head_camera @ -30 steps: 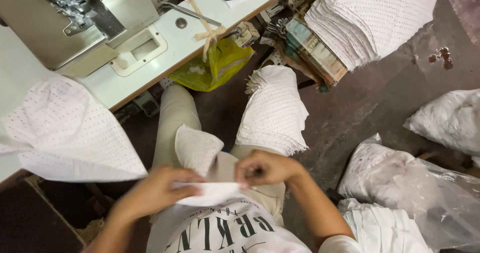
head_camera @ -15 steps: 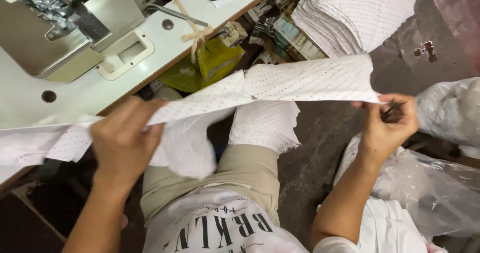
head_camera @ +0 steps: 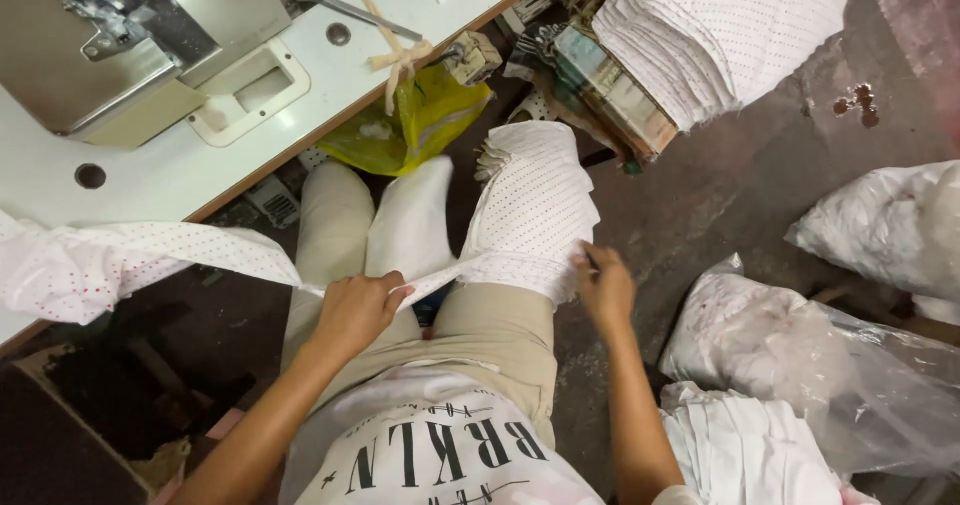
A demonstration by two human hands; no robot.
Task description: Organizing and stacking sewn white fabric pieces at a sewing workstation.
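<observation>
Left hand (head_camera: pixel 352 310) is closed around a dotted white fabric strip (head_camera: pixel 200 253) over the lap, and the strip runs off to a bunched end at the left edge of the table (head_camera: pixel 200 170); right hand (head_camera: pixel 604 287) pinches the near edge of the stack of cut dotted pieces (head_camera: pixel 535 210) resting on the right thigh. Judged risk: that stack overhangs the knee and could slide to the floor if tugged, and the taut strip could snag on the table edge. Count: two hands, one strip, one lap stack, one larger stack (head_camera: pixel 730 35) beyond, one sewing machine (head_camera: pixel 130 45), one yellow bag (head_camera: pixel 415 125).

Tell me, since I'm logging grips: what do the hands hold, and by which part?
The left hand grips the dotted white fabric strip partway along it. The right hand pinches the edge of the dotted fabric stack on the lap.
</observation>
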